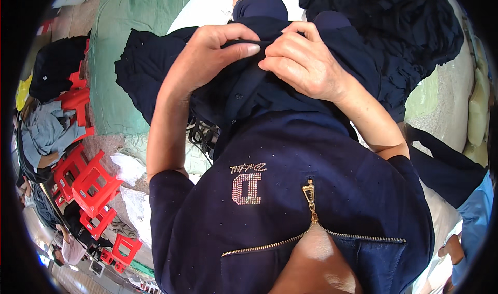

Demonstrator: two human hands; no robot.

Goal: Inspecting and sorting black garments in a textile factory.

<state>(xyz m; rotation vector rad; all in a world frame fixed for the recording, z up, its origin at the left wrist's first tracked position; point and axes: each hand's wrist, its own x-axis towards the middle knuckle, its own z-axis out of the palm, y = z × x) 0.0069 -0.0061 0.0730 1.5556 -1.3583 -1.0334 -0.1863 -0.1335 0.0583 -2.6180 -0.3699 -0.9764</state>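
A dark navy buttoned garment point(249, 86), probably a shirt, lies bunched across my lap, and a small dark button point(238, 96) shows on its front strip. My left hand point(215, 52) pinches an upper fold of the cloth between thumb and forefinger. Close beside it, my right hand point(306, 60) is closed on the same fold, fingers bent inward. A small gap separates the two hands' fingertips. Anything small within the right fingers is hidden from this view.
Dark garments point(384, 24) are heaped at the far right. A green sheet point(119, 81) covers floor on the left, beside red plastic stools point(96, 185) and grey clothes point(52, 128). Black cables point(201, 135) lie near my left elbow. Another person's blue sleeve point(474, 211) shows at right.
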